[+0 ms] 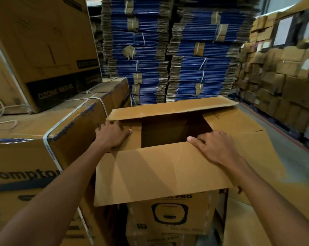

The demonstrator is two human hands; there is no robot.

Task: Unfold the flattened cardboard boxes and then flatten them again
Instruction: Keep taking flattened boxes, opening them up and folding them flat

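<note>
Cardboard box [168, 132] stood open, flaps spread.
Near flap [159, 171], long axis left-right, is gripped at its far edge by curled right hand [215, 148]; left flap [134, 139] is pressed by flat-fingered left hand [112, 134].

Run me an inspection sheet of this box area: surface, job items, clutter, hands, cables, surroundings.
Surface: grey floor, visible at right.
Job's things: cardboard box stands unfolded, top flaps partly open.
Clutter: strapped cartons stacked at left.
Hands: left hand presses flat on the left flap; right hand curls its fingers over the near flap edge.
Cables: nothing seen; loose white cord lies on left cartons.
Surroundings: bundled flat blue boxes behind, brown cartons at right.
</note>
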